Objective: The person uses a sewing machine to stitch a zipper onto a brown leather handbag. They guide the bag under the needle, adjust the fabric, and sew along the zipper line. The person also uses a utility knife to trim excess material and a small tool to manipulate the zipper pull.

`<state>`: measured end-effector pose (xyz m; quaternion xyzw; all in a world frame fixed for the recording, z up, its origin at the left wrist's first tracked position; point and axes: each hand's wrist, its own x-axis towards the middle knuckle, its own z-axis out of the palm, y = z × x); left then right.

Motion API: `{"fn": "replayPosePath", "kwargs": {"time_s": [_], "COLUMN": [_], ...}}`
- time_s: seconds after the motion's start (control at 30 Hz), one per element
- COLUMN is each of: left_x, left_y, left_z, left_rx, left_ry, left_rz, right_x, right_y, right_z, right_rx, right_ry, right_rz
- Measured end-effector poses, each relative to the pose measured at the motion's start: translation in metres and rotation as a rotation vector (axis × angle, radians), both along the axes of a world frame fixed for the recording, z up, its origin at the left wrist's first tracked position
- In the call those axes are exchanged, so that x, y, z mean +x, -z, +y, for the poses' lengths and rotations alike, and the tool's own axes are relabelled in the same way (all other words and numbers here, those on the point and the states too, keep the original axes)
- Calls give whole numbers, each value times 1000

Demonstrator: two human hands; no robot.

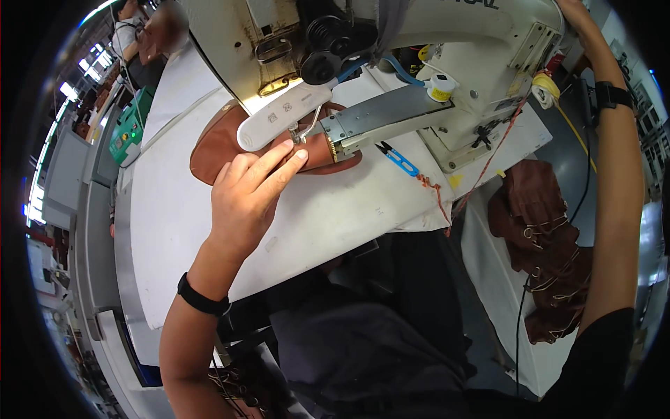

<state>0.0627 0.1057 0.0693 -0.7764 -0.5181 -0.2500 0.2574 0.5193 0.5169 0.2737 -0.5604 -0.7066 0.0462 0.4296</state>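
Note:
A brown leather bag point(216, 146) sits over the narrow arm point(391, 115) of a sewing machine, its edge beneath the presser foot point(299, 135). My left hand point(244, 192) lies on the leather with fingers stretched out, the fingertips close to the foot and needle area. A white lamp bar point(283, 117) hangs just above those fingertips. At the upper right, my right hand point(574, 10) reaches to the far end of the machine head point(488, 28). The picture's edge cuts it off, and its fingers are hidden.
Blue thread snips point(398, 159) on an orange cord lie on the white table point(314, 216). Brown leather pieces with metal rings point(541, 237) hang at the right. A green box point(132, 126) and another person point(132, 35) are at the far left.

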Motion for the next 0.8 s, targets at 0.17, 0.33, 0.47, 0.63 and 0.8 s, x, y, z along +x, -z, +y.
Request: {"fn": "replayPosePath", "kwargs": {"time_s": [0.17,0.33,0.47,0.63,0.8], "left_x": [-3,-3,-2,-1,-1], "left_y": [1,1,2,3,2], "left_z": [-3,-1,-1,-1,-5], "left_rx": [-9,4,6,-11,-14], "left_ry": [-19,-6,-10,-11,-28], "left_rz": [7,3,4,-14,-15], "right_x": [-26,-29,-21,0,7], "right_y": [9,8,12,25,30], "right_z": [-23,-53,-24,15,31], "right_rx": [-12,73,55,151,155], "right_ry": [17,-62,-17,23,125], "right_rz": [54,73,128,191,182]}}
